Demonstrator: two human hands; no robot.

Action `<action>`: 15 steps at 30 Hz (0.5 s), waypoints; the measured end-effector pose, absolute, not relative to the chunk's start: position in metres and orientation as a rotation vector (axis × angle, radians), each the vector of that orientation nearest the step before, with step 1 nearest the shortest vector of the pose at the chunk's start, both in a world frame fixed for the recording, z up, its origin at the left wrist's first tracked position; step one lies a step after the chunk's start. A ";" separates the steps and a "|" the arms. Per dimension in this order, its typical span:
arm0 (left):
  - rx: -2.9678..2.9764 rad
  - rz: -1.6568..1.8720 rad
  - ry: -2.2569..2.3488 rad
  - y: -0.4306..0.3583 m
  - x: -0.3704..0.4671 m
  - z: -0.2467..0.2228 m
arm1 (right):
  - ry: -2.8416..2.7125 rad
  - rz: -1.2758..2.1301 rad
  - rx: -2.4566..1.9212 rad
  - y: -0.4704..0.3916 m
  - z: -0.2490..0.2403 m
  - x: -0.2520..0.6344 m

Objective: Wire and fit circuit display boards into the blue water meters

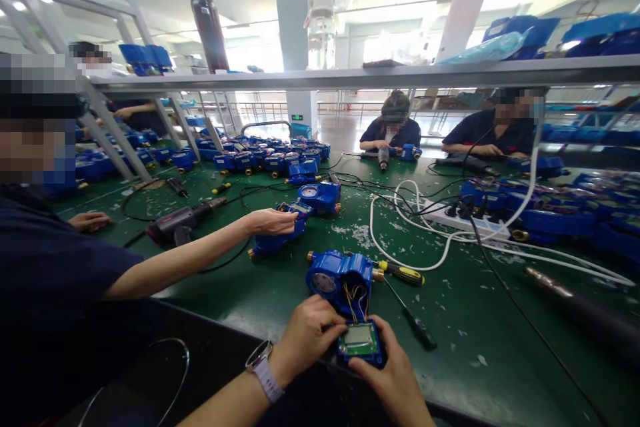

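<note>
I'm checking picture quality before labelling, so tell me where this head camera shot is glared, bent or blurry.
Head view: the windows behind the pillar are blown out white; the shelf rail bows from wide-angle distortion; the dark tool at the right edge smears; both hands, left hand and right hand, and the display module are sharp and evenly lit.

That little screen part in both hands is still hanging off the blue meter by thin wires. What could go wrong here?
Three things, I'd guess. The thin wires joining the display module to the blue meter could tear if the left hand or right hand pulls. The screwdriver beside the meter could get knocked. The co-worker's hand reaches close by, so elbows might bump.
</note>
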State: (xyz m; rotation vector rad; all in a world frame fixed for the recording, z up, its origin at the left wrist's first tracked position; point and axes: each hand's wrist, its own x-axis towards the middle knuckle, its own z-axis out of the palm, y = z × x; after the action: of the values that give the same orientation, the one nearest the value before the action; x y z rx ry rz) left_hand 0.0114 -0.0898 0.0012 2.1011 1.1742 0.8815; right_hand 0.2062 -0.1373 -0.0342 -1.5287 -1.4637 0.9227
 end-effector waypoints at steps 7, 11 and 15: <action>2.077 0.847 1.270 -0.089 0.011 0.003 | -1.437 0.831 -1.539 -0.137 -0.052 0.206; 1.927 0.850 1.278 -0.088 0.009 -0.005 | -1.488 0.842 -1.558 -0.138 -0.062 0.209; 1.806 0.853 1.270 -0.089 0.006 -0.013 | -1.454 0.749 -1.577 -0.139 -0.076 0.211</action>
State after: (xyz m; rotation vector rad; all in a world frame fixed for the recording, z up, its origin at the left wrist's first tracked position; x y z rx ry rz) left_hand 0.0059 -0.0887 -0.0128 1.8065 1.2700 0.8525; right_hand 0.2107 -0.1386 -0.0765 -1.5772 -1.4538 0.7490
